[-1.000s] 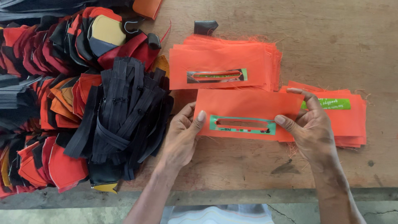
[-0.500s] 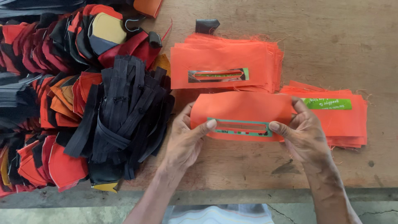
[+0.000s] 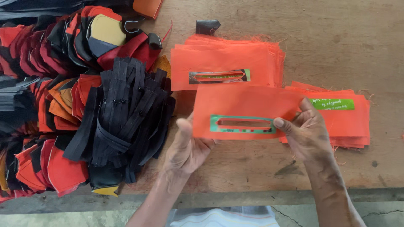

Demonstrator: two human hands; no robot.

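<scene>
A person's left hand [image 3: 185,147] and right hand [image 3: 305,134] pinch opposite ends of an orange cloth piece [image 3: 246,110] with a green-edged slot, lifted just above the wooden table [image 3: 336,38]. It appears to be under inspection; setting it down would call for a flat, square placement. Two orange stacks [image 3: 227,59] [image 3: 345,120] lie behind, black zippers [image 3: 126,113] to the left. The fingers beneath the cloth are hidden.
</scene>
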